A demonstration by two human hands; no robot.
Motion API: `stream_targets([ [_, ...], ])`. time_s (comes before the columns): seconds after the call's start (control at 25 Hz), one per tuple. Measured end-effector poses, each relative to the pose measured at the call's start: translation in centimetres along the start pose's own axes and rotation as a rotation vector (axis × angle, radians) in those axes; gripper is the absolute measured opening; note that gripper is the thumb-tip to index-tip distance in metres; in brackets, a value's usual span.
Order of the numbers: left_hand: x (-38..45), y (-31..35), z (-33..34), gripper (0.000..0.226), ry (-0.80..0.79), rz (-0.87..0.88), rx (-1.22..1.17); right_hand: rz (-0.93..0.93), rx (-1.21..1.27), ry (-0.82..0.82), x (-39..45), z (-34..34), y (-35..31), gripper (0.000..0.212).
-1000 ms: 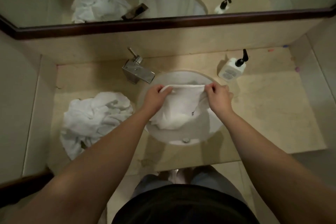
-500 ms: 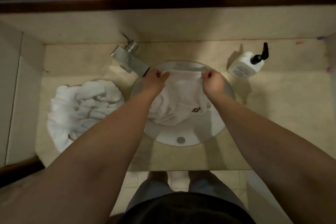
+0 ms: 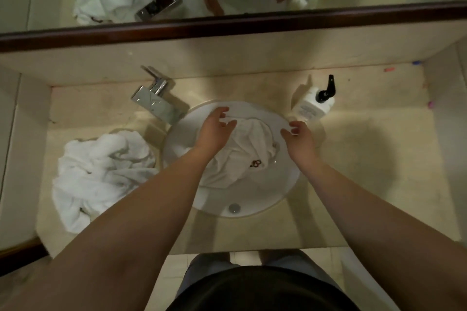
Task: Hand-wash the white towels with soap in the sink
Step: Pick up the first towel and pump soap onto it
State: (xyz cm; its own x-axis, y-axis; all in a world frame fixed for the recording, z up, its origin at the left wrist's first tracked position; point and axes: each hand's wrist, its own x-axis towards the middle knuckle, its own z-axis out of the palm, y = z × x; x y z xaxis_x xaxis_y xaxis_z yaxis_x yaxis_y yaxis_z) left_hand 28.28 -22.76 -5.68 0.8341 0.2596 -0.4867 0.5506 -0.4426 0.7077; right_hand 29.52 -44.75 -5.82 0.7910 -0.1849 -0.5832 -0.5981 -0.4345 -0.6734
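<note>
Pile of white towels (image 3: pixel 101 174) heaped at the counter's (image 3: pixel 366 184) left edge. Chrome faucet (image 3: pixel 158 102) at the sink's (image 3: pixel 285 184) back-left rim. One towel (image 3: pixel 242 159) crumpled in the basin. Left hand (image 3: pixel 214 131) over it, fingers loose and spread. Right hand (image 3: pixel 299 140) likewise relaxed, gripping nothing. Soap bottle (image 3: pixel 312 106) at the back-right rim.

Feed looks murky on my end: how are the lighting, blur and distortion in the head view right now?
Head view: dim, warm light; the forearms cast soft shadows on the counter near the sink. Wide-angle bending curves the mirror frame. Both hands, left and right, look slightly smeared; the towel shows little texture; bright glints on the faucet.
</note>
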Motion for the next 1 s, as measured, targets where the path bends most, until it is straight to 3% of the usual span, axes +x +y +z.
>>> stream_targets([
  [0.2,-0.1,5.1,4.5,0.052,-0.145,0.100,-0.021,-0.023,0.131,0.174,0.2,-5.2,2.0,0.031],
  [0.32,1.2,7.9,6.9,0.058,-0.188,0.162,-0.006,-0.125,0.157,0.238,1.6,-7.7,1.5,0.043],
  [0.48,3.1,10.5,9.8,0.059,-0.274,0.253,0.091,-0.217,0.033,0.105,4.2,-9.4,1.1,0.072],
  [0.64,4.8,11.9,10.7,0.065,-0.348,0.355,0.197,-0.308,-0.057,0.052,5.9,-9.7,1.1,0.066],
  [0.84,4.9,12.0,10.8,0.056,-0.353,0.371,0.187,-0.351,-0.031,0.012,6.1,-9.5,1.0,0.051],
  [1.0,3.3,10.9,9.7,0.053,-0.403,0.326,0.152,-0.320,0.023,-0.149,4.9,-10.0,2.1,0.048],
])
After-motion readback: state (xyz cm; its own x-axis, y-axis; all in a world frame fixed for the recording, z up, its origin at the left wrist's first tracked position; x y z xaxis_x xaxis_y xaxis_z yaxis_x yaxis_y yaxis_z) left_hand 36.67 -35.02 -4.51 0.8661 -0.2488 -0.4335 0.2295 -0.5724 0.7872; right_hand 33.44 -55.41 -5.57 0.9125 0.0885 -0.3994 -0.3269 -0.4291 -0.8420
